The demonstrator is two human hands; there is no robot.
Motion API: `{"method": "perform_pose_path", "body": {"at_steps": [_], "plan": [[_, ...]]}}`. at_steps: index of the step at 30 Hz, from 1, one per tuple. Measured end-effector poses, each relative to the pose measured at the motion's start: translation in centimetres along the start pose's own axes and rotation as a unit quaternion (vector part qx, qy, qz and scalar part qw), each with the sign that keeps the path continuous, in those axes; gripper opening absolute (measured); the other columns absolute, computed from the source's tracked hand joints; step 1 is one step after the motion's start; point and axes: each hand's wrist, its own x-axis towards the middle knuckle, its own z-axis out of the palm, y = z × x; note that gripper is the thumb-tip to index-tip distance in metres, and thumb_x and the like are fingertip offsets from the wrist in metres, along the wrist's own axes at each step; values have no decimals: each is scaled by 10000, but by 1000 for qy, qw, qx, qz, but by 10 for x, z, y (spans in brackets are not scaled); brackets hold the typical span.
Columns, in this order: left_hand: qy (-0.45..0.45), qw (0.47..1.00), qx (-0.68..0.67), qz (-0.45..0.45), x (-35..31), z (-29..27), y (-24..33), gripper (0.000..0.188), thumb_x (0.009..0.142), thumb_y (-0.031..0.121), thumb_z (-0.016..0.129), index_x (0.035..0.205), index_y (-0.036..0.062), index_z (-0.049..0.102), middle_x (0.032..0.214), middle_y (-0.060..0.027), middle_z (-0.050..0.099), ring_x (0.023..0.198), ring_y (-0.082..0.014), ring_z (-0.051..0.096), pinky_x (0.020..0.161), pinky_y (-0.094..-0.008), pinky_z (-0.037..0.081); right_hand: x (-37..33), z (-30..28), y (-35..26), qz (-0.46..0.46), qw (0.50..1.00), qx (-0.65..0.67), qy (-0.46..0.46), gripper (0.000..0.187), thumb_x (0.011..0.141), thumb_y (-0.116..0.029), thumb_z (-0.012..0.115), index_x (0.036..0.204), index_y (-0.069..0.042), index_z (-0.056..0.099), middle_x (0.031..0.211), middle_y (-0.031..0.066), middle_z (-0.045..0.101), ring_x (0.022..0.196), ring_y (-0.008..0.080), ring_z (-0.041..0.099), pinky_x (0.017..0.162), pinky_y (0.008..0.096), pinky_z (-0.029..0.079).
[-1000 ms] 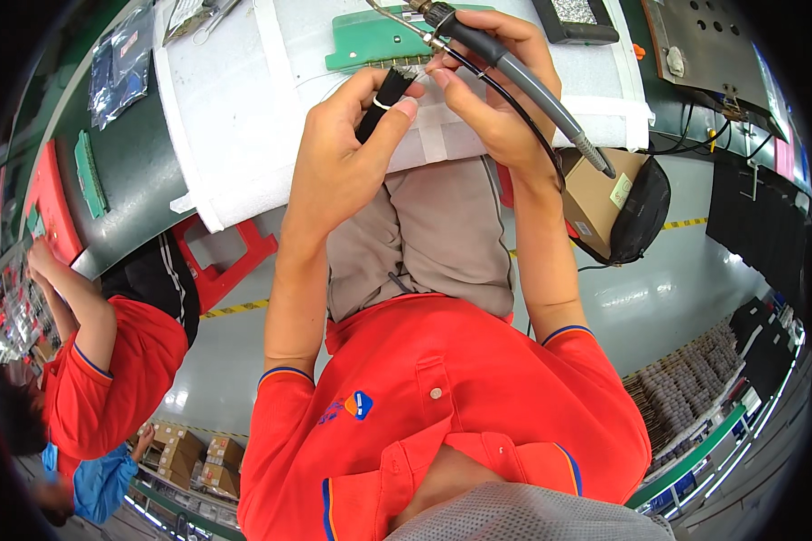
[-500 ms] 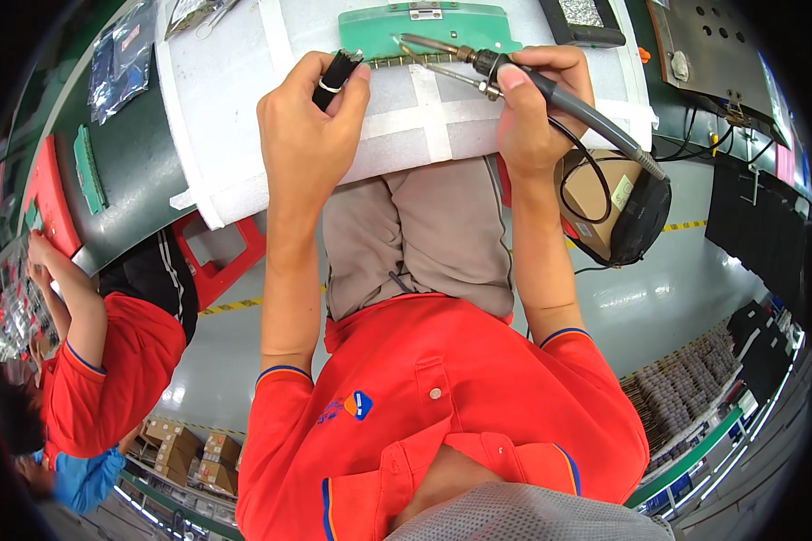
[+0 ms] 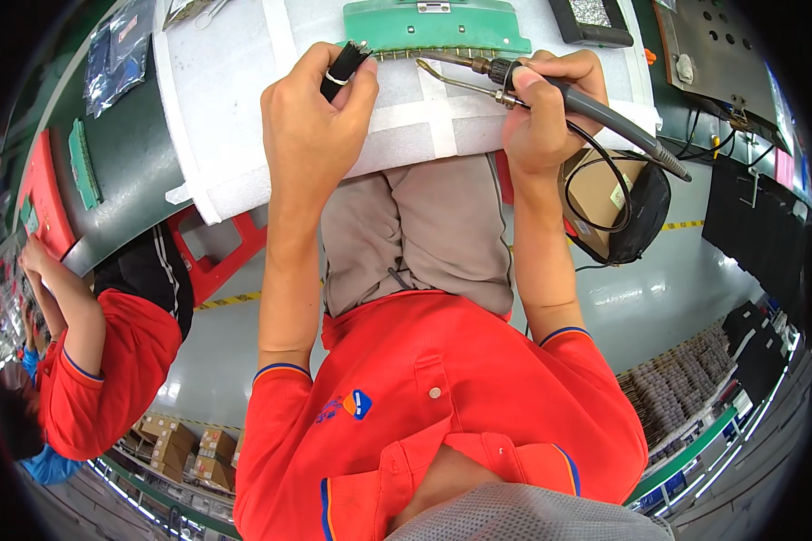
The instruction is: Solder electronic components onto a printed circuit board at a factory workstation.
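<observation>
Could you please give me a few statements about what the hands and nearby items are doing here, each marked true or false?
1. The left hand holds a bundle of black wires with a white band around it. True.
2. The right hand holds a soldering iron. True.
3. The tip of the soldering iron points toward the person's right. False: it points toward the person's left.
4. The green board lies on a white sheet. True.
5. The green board lies between the hands and the person's body. False: it lies beyond the hands, on their far side.
</observation>
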Motion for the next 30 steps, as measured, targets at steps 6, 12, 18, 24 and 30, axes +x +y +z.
{"method": "perform_pose_path", "body": {"at_steps": [6,12,18,24,30], "plan": [[8,1000,-7,6,0,1,-1,172,831,124,686,790,-29,619,571,-96,604,476,-136,561,490,-282,415,0,0,5,-5,1000,6,10,107,700,42,573,758,2,492,675,71,537,589,99,465,590,216,394],[0,1000,-5,-21,-2,2,-3,220,854,188,689,816,-17,619,589,10,515,564,-50,396,516,-239,326,2,-1,2,-7,1000,-7,-18,104,701,39,568,757,3,488,643,56,507,569,85,417,555,215,348],[5,1000,-11,-13,-1,3,-5,216,855,183,688,820,-19,622,603,3,535,570,-51,409,522,-240,343,2,0,3,-23,1000,1,-20,97,701,39,548,754,3,475,605,32,456,549,66,351,519,219,286],[-5,1000,22,8,1,-1,-5,182,833,148,700,816,-24,642,557,-82,580,469,-112,492,497,-268,410,2,0,4,-25,999,21,14,101,713,38,550,794,7,498,670,51,493,568,77,402,547,215,352],[9,996,-70,-63,2,-35,4,238,894,225,684,919,-11,673,654,57,525,579,-29,402,502,-212,320,3,2,2,34,998,45,0,144,826,-20,633,949,17,568,760,66,573,618,99,509,570,230,427]]}}
